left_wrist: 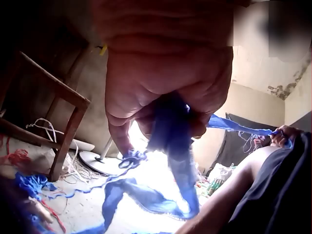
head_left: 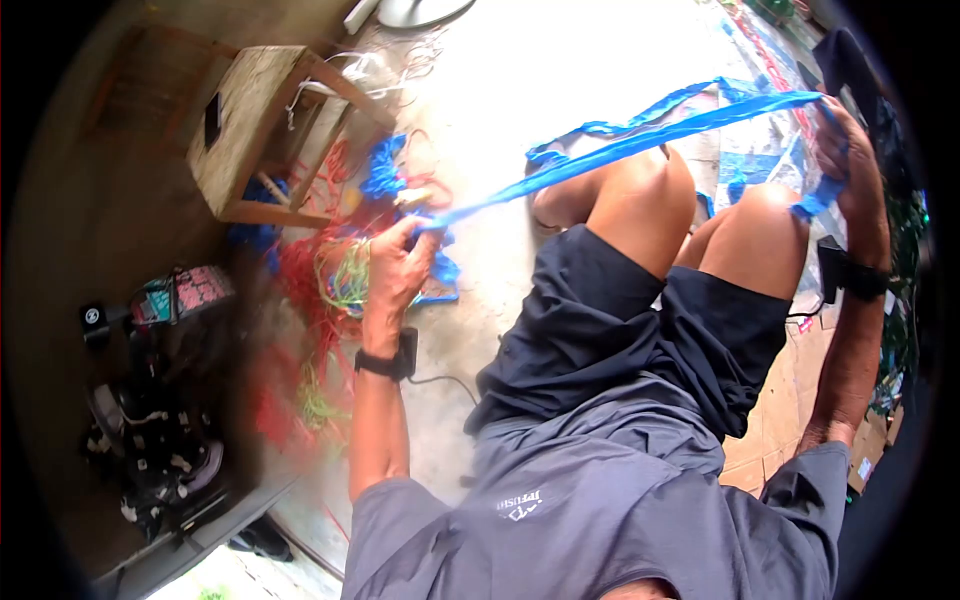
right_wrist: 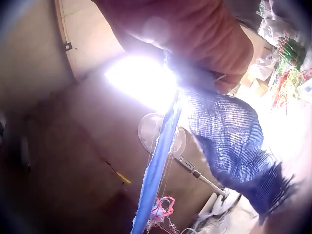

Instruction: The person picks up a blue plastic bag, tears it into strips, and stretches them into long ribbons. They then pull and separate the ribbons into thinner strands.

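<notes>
Your left hand [head_left: 398, 268] and right hand [head_left: 850, 165] grip the blue strip [head_left: 630, 146], stretched between them; its frayed edge [right_wrist: 147, 178] could tear if you pull hard.

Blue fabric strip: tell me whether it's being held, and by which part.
The blue fabric strip is held at two places: the left hand grips it partway along, with more hanging below; the right hand grips it near a frayed end.
</notes>
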Available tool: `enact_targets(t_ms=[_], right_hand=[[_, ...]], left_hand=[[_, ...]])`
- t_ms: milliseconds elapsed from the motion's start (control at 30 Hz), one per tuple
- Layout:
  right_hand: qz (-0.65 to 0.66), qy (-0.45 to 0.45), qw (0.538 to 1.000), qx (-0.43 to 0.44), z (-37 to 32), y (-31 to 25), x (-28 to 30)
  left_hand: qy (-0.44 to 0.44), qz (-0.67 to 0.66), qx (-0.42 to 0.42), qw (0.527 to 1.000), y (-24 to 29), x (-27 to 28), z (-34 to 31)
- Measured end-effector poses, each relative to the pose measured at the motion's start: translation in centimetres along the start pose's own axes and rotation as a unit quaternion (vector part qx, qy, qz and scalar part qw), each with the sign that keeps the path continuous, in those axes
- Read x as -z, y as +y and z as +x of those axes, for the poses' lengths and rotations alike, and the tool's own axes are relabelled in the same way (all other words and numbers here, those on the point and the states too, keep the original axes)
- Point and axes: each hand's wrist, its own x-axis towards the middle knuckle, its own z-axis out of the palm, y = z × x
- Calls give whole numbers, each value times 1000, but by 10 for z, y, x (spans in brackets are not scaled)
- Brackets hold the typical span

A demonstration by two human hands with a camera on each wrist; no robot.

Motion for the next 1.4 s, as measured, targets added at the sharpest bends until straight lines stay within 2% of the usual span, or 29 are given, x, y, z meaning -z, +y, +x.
enact_targets(t_ms=[33, 100, 167, 200, 233, 267, 300, 367, 400, 433, 500, 567, 633, 667, 700, 767, 800, 900, 967, 1000, 1033, 1100, 1133, 1167, 1233, 1267, 1300, 1367, 1400], right_hand=[[-10, 5, 1000, 4, -1, -2, 1], [-32, 117, 992, 24, 2, 2, 3], [-29, 169, 985, 17, 2, 3, 2], [-27, 167, 986, 14, 5, 4, 11], [-26, 116, 993, 1, 7, 3, 19], [-25, 64, 998, -13, 9, 4, 24], [-23, 62, 998, -15, 10, 7, 28], [-39, 117, 992, 1, 8, 9, 18], [-13, 49, 999, -4, 14, 10, 34], [-11, 46, 999, -5, 17, 11, 39], [-44, 195, 980, 16, 24, 12, 45], [-24, 187, 982, 12, 32, 9, 72], [0, 220, 975, 9, 41, 10, 101], [17, 152, 988, -12, 45, 11, 121], [17, 150, 988, -13, 48, 13, 149], [-21, -8, 1000, -11, 50, 16, 193], [-48, 1, 999, -11, 44, 10, 195], [-117, 59, 991, 1, 27, 11, 159], [-145, 59, 988, 7, 14, 9, 146], [-157, 59, 986, 10, 10, 7, 141], [-167, 57, 984, 15, 7, 7, 137], [-186, 56, 981, 21, 1, 4, 130], [-195, 55, 979, 25, -1, 3, 128], [-204, 53, 977, 31, -4, 2, 124], [-221, 40, 974, 41, -6, -1, 116], [-230, 40, 971, 47, -8, -1, 113], [-245, 42, 967, 59, -13, -3, 109], [-269, 30, 959, 84, -22, -6, 96], [-277, 30, 956, 87, -24, -8, 90]], left_hand=[[-9, -2, 5, 1000, -6, 7, 3], [-25, -38, 38, 998, -14, 21, 10], [-14, -39, 42, 998, -6, 34, 16], [-14, 21, 12, 1000, -16, 46, 22], [-15, 81, -20, 996, -18, 56, 28], [-10, 77, -22, 997, -20, 63, 30], [-17, 75, -61, 995, -22, 70, 34], [-8, 143, -71, 987, -18, 82, 38], [-20, 113, -52, 992, -18, 86, 38], [-26, 105, -58, 992, -18, 91, 41], [-18, 95, -18, 995, -21, 97, 39], [-21, 67, 7, 997, -25, 102, 35], [-23, 40, 30, 998, -36, 106, 33], [-25, 82, 10, 996, -46, 106, 34], [-26, 124, -10, 992, -51, 107, 34], [-30, 137, -6, 990, -44, 106, 33], [-36, 140, -17, 989, -50, 106, 34], [-50, 111, -21, 992, -63, 111, 39], [-36, 152, 30, 987, -67, 114, 43], [-38, 141, 85, 986, -73, 118, 46], [-37, 141, 85, 986, -74, 121, 45], [-5, -18, 115, 993, -74, 128, 41], [30, -11, 161, 986, -89, 137, 41], [30, -11, 161, 986, -92, 142, 36], [111, -23, 104, 988, -102, 153, 25], [111, -112, 149, 976, -119, 162, 25], [112, -112, 151, 976, -137, 172, 26], [214, 112, 165, 956, -148, 182, 29], [217, 112, 168, 955, -160, 190, 31]])
